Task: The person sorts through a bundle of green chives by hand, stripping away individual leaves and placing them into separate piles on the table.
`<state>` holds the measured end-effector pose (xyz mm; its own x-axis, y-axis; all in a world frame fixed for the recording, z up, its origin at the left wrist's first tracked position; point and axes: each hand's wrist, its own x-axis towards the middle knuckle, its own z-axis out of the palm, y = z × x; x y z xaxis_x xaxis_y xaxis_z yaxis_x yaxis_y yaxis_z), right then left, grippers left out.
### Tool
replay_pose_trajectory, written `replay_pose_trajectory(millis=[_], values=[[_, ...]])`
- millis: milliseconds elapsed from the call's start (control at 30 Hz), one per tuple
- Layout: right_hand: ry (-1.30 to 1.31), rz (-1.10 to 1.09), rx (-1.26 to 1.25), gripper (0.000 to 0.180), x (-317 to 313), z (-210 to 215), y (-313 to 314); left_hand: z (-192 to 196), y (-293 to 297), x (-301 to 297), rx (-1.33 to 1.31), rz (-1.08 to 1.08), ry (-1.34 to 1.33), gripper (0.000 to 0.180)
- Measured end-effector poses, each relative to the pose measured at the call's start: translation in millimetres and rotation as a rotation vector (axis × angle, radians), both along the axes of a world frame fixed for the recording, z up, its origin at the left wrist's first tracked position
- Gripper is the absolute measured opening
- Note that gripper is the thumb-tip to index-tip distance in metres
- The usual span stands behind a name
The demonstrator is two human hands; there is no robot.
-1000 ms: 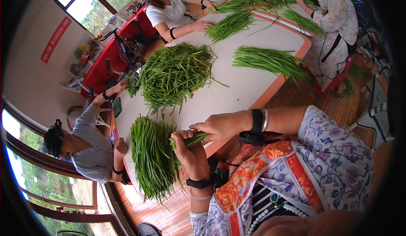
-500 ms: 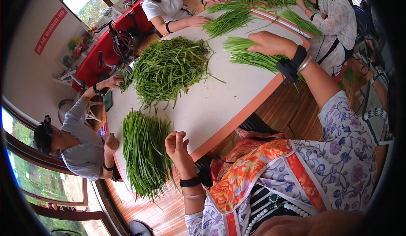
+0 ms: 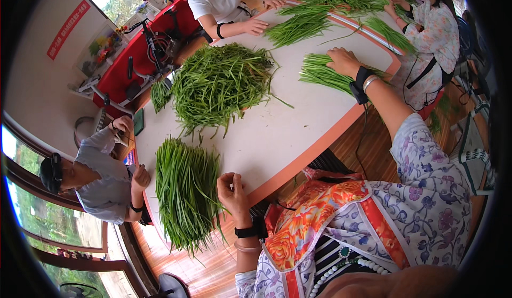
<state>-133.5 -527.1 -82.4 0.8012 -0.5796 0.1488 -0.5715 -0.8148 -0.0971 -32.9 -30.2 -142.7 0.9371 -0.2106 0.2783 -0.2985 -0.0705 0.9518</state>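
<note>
My right hand (image 3: 344, 63) is closed over a bundle of garlic chives (image 3: 319, 72) that lies near the table's right end, pale stem ends to the left. Nearer to me, my left hand (image 3: 232, 194) is raised at the table edge with its fingers curled in to the thumb. Whether something thin sits in that pinch I cannot make out. Just left of it, a large, neatly laid pile of garlic chives (image 3: 186, 194) hangs over the edge. A loose, tangled heap of chives (image 3: 223, 82) lies farther back on the white table (image 3: 266, 138).
A co-worker (image 3: 101, 180) sits at the left with both hands raised by the table. Another person's hand (image 3: 256, 27) rests at the far edge near more chives (image 3: 298, 28). A small bunch (image 3: 160, 95) and a dark flat object (image 3: 138, 122) lie at the left edge.
My right hand has lowered the chives, and the bundle now lies flat under it. My left hand's fingers have drawn closer together. The left co-worker's far hand has pulled back from the small bunch.
</note>
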Motion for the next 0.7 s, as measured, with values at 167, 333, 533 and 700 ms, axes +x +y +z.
replay_pose_trajectory(millis=[167,333,533,700], values=[[-0.049,-0.023,0.079,0.043,-0.3,-13.8,-6.8,3.3,2.8,-1.4,0.012,0.002,0.01,0.011],[-0.008,-0.02,0.146,0.047,8.6,-15.6,4.9,5.3,11.4,-6.2,0.081,-0.007,-0.016,0.011],[-0.281,0.139,-0.145,0.033,17.2,-1.2,27.4,5.2,3.6,-8.0,0.084,-0.007,-0.058,0.01],[-0.462,0.633,0.506,0.015,67.3,34.3,161.3,10.9,6.5,-12.0,0.12,0.025,-0.159,0.012]])
